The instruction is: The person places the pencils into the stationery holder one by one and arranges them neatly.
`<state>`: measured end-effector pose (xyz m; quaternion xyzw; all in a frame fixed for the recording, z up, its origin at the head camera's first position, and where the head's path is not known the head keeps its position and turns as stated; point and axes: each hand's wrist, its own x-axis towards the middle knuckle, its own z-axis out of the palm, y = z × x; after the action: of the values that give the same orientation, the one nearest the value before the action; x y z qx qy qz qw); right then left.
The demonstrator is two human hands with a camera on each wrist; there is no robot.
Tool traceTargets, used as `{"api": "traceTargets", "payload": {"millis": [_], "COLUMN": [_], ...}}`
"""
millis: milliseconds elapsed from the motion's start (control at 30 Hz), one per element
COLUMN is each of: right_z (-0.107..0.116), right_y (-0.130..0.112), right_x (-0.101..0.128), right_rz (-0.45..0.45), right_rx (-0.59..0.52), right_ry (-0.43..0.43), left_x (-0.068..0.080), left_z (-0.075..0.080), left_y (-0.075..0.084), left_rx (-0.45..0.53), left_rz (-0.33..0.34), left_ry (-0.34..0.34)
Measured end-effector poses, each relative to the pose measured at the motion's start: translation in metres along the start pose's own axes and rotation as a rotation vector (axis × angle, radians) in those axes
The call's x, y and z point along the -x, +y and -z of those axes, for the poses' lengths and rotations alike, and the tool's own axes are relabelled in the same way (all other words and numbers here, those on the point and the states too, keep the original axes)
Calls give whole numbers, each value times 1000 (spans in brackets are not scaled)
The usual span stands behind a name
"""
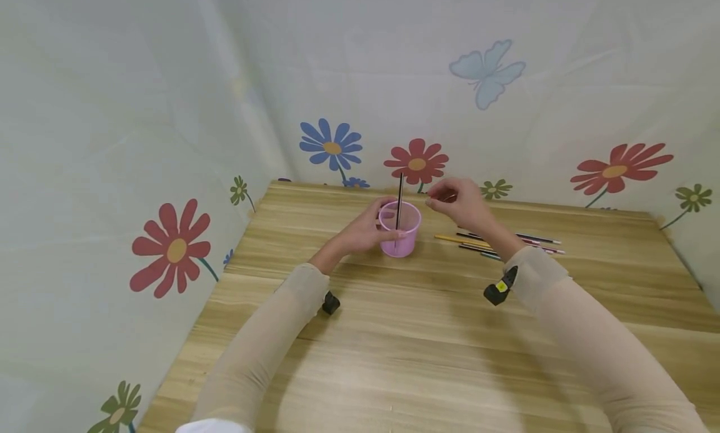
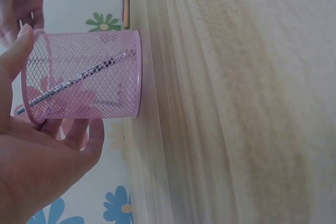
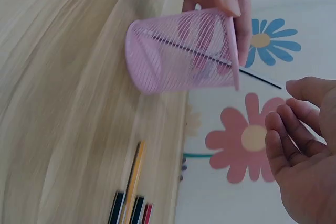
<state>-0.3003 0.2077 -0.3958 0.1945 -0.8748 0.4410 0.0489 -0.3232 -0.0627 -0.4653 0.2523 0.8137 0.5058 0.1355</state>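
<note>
Black pencil (image 1: 399,202) stands near-upright (tip down) in pink mesh cup (image 1: 399,230).

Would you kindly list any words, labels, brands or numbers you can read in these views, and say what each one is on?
None can be read in any view.
Pencils: any print along them is too small to tell.
Yellow tag on the black wrist clip: too small to read.
Pink mesh cup and the black pencil in it: no text shows.
Backdrop: only flowers and a butterfly, no words.

wooden table (image 1: 427,358) | flower-print backdrop (image 1: 169,108) | butterfly print (image 1: 487,70)
</note>
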Motion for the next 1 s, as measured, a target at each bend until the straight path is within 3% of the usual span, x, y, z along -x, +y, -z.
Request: {"api": "traceTargets", "payload": {"millis": [467, 767, 1000], "right_z": [46, 50, 48], "right_y": [65, 98, 109], "right_x": [70, 110, 120], "right_rz": [-73, -96, -111], "right_rx": [132, 235, 241], "right_ry": [-68, -78, -66], "left_x": [-1, 2, 1], "left_z": [-5, -6, -4], "left_y": [-2, -3, -3], "left_rx": [2, -3, 14], "left_rz": [10, 1, -5], "left_ry": [2, -4, 12]}}
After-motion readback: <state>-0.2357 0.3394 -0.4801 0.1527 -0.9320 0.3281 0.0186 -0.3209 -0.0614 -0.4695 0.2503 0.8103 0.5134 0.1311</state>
